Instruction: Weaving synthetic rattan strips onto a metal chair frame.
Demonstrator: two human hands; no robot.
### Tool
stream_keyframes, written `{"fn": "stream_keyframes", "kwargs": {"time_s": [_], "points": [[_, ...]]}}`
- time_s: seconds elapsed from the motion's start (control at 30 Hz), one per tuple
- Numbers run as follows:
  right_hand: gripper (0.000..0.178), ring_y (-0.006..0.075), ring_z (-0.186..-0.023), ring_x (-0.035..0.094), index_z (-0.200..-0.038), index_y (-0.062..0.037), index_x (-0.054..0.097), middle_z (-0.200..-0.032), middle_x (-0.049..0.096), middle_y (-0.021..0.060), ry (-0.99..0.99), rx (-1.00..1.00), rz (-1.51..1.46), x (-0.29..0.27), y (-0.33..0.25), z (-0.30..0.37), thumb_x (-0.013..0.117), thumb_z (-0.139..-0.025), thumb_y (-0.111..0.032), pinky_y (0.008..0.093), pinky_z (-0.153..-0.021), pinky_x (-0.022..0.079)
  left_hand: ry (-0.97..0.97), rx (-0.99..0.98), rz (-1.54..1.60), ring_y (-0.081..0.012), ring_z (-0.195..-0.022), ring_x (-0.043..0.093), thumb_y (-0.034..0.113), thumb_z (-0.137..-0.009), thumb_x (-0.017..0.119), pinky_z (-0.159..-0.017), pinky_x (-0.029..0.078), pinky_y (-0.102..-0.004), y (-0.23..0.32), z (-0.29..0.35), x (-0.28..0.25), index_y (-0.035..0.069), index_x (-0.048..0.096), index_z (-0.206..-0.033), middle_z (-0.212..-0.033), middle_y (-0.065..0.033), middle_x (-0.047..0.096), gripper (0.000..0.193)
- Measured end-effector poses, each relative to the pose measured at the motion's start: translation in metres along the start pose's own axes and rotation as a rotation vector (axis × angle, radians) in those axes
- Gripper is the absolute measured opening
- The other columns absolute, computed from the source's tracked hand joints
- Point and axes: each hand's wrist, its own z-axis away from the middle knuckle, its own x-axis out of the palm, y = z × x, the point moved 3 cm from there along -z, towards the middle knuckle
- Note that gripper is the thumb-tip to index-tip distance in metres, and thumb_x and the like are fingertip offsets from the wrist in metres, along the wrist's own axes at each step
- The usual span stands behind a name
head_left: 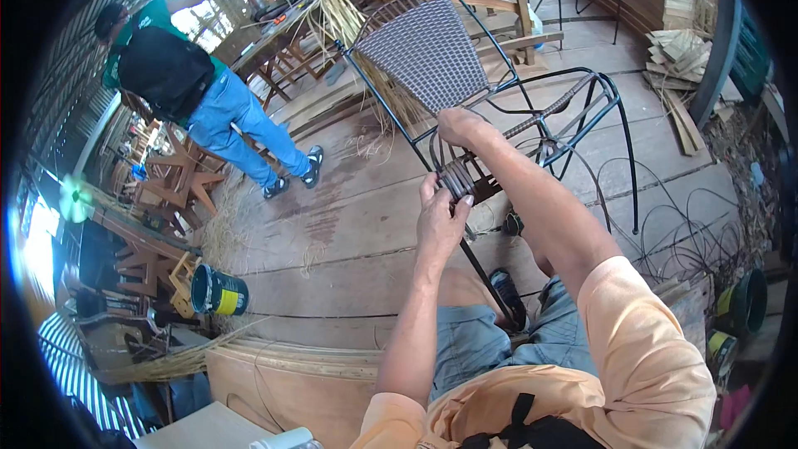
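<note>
A dark metal chair frame (617, 104) lies tilted in front of me, its backrest (428, 50) woven in grey-brown wicker. Brown strands wrap one part of it in a short woven band (455, 178). My left hand (442, 220) grips this band from the near side, thumb and fingers closed on its edge. Just beyond, my right hand (463, 127) is closed, with a thin brown wicker strand (434, 148) looping beside it; its fingertips are partly hidden. More long strand (600, 191) trails from the frame over the floor at the right.
A person (179, 83) with a black backpack stands at the far left by a workbench (274, 41). A dark bucket (218, 289) stands left. Wood scraps (677, 58) and coiled strands (690, 224) lie right. Stacked boards (291, 366) are close on my left.
</note>
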Motion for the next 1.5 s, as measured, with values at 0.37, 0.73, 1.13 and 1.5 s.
{"fn": "stream_keyframes", "kwargs": {"time_s": [0.37,0.73,1.13,1.5], "points": [[0.022,0.035,-0.09,0.062,-0.087,0.0021,0.067,-0.09,0.063,0.0253,0.07,-0.139,0.223,0.014,0.013,-0.024,0.048,-0.082,-0.008,0.0427,-0.075,0.051,0.155,-0.047,-0.148,-0.0355,-0.097,0.056,0.025,-0.075,0.069,-0.079,0.046,-0.042,0.014,0.012,-0.003,-0.003,0.057,-0.096,-0.128,-0.0191,0.041,0.037],[0.023,0.0338,-0.076,0.064,-0.077,0.0017,0.067,-0.078,0.064,0.0212,0.083,-0.489,0.719,0.024,0.006,-0.03,0.046,-0.081,-0.008,0.0403,-0.07,0.051,0.311,-0.208,0.393,-0.0401,-0.12,0.036,0.004,-0.076,0.066,-0.098,0.035,-0.0411,0.011,0.049,0.028,0.007,0.035,-0.13,-0.132,-0.0243,0.029,0.062],[0.027,0.0358,-0.102,0.057,-0.093,0.0017,0.066,-0.103,0.06,0.0241,0.033,-0.056,0.13,0.01,-0.009,-0.01,0.042,-0.083,-0.008,0.0439,-0.084,0.047,-0.097,-0.53,1.248,-0.016,-0.077,0.061,0.021,-0.084,0.062,-0.061,0.045,-0.0255,-0.044,0.036,0.027,0.003,0.053,-0.104,-0.086,-0.0067,0.061,0.028],[0.028,0.0339,-0.105,0.056,-0.099,0.002,0.064,-0.108,0.059,0.0238,-0.016,-0.082,0.178,0.007,0.007,-0.014,0.043,-0.083,-0.008,0.0415,-0.09,0.045,-0.282,-0.535,1.443,-0.0055,-0.042,0.036,0.02,-0.081,0.065,-0.042,0.031,-0.0228,-0.037,0.018,0.037,0.011,0.049,-0.086,-0.056,0.0068,0.039,0.019]]}}
